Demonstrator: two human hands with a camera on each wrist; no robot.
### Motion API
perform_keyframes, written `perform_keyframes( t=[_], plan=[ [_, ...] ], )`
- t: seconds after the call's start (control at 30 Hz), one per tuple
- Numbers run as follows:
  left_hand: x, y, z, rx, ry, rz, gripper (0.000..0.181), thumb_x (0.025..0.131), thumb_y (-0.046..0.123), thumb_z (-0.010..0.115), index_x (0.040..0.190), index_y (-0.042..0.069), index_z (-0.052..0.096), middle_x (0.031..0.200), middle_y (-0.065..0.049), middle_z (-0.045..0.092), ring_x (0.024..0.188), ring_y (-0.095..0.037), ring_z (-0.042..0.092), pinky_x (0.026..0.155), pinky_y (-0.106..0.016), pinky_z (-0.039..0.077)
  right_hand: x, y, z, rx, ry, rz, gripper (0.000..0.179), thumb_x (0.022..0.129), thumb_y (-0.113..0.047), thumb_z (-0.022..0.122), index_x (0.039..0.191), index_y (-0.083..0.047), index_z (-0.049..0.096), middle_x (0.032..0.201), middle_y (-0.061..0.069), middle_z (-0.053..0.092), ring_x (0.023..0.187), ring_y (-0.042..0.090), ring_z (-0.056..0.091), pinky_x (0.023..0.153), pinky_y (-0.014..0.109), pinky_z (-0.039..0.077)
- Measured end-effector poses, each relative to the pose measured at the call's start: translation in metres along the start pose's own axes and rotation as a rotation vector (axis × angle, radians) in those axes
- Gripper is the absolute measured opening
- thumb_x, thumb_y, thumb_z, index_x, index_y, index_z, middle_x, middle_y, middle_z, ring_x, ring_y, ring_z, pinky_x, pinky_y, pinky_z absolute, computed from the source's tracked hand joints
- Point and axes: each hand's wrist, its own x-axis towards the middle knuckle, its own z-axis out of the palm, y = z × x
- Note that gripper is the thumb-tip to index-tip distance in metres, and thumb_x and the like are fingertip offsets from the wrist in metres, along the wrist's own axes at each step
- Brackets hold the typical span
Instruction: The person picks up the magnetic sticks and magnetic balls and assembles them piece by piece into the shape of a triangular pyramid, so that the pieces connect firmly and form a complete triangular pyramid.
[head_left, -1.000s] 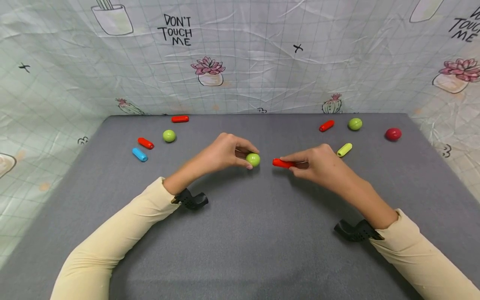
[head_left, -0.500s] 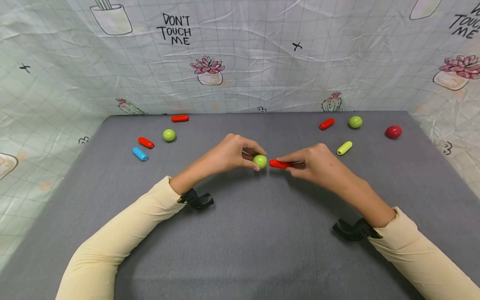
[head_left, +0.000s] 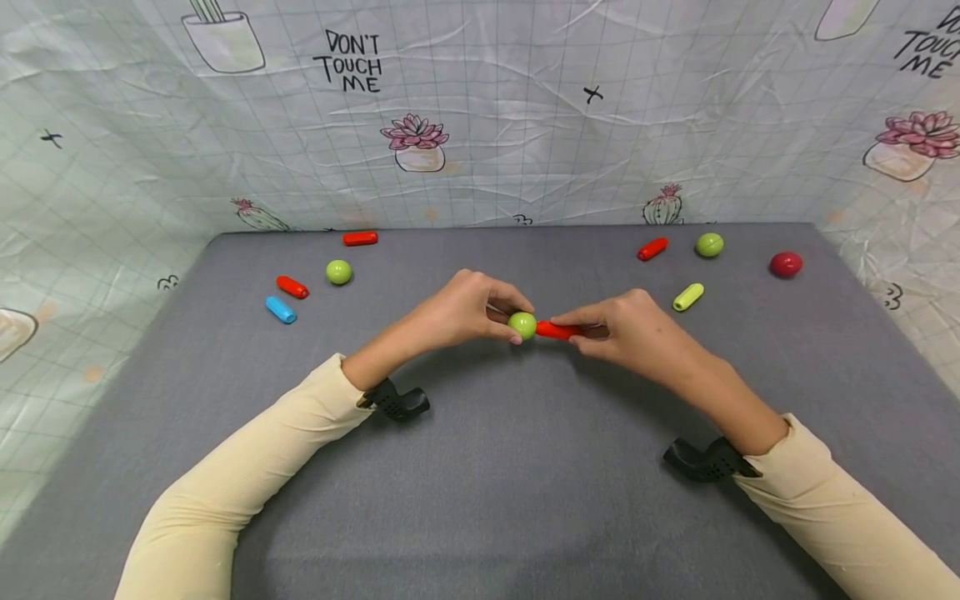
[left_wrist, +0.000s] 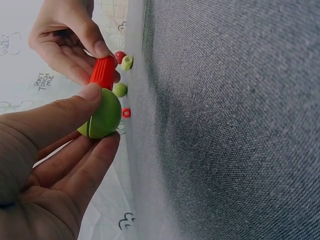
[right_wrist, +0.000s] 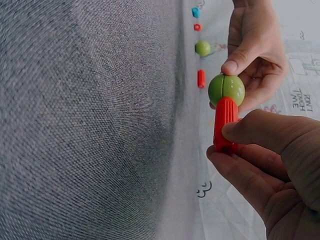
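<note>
Between thumb and fingers, my left hand pinches a glossy green ball a little above the table. A thin seam runs round the ball in the left wrist view. My right hand pinches a ridged red stick, a short plastic piece held level. The stick's left end meets the ball's right side. From the right wrist view, the red stick reaches up to the green ball; whether its tip sits inside the ball is hidden.
At the left lie a blue stick, red sticks and a green ball. On the right are a red stick, a yellow-green stick, a green ball and a red ball. Patterned cloth hangs behind the grey table.
My left hand has brought the green ball rightward, and my right hand has shifted the red stick slightly left. The gap between ball and stick has closed.
</note>
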Motion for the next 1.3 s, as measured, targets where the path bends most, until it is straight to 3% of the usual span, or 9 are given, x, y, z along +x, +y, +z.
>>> perform_keyframes(
  t=[0.57,0.77,0.97,1.3],
  plan=[
    [-0.001,-0.004,0.002,0.011,-0.017,0.001,0.033,0.078,0.001,0.087,0.11,0.002,0.077,0.105,-0.006,0.076,0.096,-0.013,0.074,0.08,-0.02,0.058,0.0,0.001,0.003,-0.008,-0.043,0.001,0.033,0.086,-0.001,0.08,0.117,-0.012,0.079,0.098,0.006,0.078,0.054,0.005,0.048,0.047,0.021,0.039],
    [0.0,-0.007,0.004,0.03,-0.024,-0.001,0.033,0.077,0.001,0.087,0.108,0.002,0.077,0.105,-0.007,0.077,0.096,-0.014,0.074,0.08,-0.019,0.058,0.002,0.006,0.007,-0.005,-0.035,-0.057,0.034,0.084,0.001,0.081,0.115,-0.011,0.079,0.103,0.006,0.078,0.078,0.012,0.07,0.063,0.027,0.055],
    [0.002,-0.01,0.01,0.095,-0.07,-0.035,0.031,0.076,0.009,0.089,0.104,0.004,0.077,0.101,-0.006,0.077,0.091,-0.012,0.074,0.078,-0.019,0.058,0.005,0.013,0.013,0.032,-0.085,-0.07,0.033,0.084,-0.001,0.081,0.115,-0.012,0.079,0.107,0.006,0.077,0.097,0.019,0.073,0.075,0.036,0.06],
    [0.002,-0.011,0.014,0.103,-0.05,-0.077,0.032,0.073,0.01,0.092,0.1,0.006,0.078,0.097,-0.004,0.077,0.086,-0.011,0.073,0.076,-0.02,0.058,0.012,0.017,0.015,0.061,-0.13,-0.018,0.03,0.083,-0.007,0.084,0.112,-0.015,0.081,0.103,0.001,0.078,0.088,0.012,0.071,0.067,0.027,0.055]
  ],
)
